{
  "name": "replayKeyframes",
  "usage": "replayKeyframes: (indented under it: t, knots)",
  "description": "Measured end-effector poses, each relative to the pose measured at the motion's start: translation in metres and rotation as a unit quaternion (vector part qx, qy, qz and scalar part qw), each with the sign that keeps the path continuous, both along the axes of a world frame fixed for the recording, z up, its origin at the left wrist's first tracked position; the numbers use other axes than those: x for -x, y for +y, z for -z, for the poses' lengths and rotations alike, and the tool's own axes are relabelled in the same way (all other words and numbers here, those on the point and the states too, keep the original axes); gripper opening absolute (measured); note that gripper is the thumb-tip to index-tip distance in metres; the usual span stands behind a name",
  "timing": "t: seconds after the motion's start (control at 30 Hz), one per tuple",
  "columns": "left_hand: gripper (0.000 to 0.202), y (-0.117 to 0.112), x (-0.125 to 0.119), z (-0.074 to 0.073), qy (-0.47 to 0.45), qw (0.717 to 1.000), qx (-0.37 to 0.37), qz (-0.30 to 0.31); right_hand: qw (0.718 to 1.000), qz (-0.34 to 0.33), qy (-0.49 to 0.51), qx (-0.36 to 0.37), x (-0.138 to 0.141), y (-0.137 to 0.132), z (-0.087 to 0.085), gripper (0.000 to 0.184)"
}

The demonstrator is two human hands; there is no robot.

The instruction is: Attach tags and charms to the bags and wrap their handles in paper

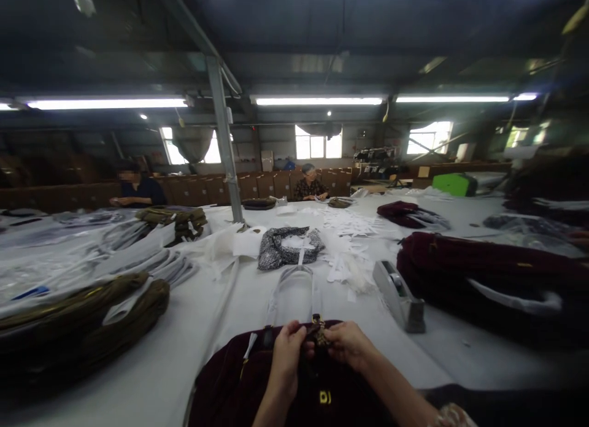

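A dark maroon handbag (pixel 248 378) lies before me on the white table, with a gold emblem on its front. Its handles (pixel 294 286) are wrapped in white and stand up behind it. At its top edge, near a handle's base, my left hand (pixel 288 353) pinches a small brown-and-gold patterned piece (pixel 321 336). My right hand (pixel 350 346) grips the same piece from the other side, fingers closed. Fingers partly hide the piece, so I cannot tell its kind. A white-wrapped zipper pull (pixel 250 346) hangs to the left of my left hand.
Right of the bag stands a grey tape dispenser (pixel 400 298) beside stacked maroon bags (pixel 488 273). Olive bags (pixel 83 329) are piled at left. A black-and-white patterned cloth item (pixel 289 248) lies ahead near paper scraps (pixel 354 230). A metal post (pixel 223 138) rises from the table. Two people sit across.
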State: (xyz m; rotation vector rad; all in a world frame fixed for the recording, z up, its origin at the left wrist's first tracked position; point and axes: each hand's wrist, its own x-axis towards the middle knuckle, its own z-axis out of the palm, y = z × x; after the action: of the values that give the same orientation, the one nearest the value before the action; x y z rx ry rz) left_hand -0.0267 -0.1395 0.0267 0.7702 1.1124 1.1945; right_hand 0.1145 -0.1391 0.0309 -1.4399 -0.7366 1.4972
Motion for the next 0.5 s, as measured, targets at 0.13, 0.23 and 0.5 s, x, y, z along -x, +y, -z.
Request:
replayKeyframes:
  t: [0.13, 0.23, 0.5]
  knots:
    - [0.028, -0.032, -0.003, 0.008, 0.026, 0.998, 0.017, 0.053, 0.998, 0.002, 0.062, 0.009, 0.007, -0.026, 0.007, 0.008]
    - [0.031, -0.049, -0.006, 0.019, 0.124, 0.988, -0.051, 0.078, 0.996, 0.025, 0.085, -0.006, 0.015, -0.036, 0.012, 0.005]
    - [0.035, -0.057, -0.014, 0.050, 0.350, 0.921, -0.165, 0.042, 0.993, 0.054, 0.055, -0.087, 0.026, -0.035, 0.033, 0.029]
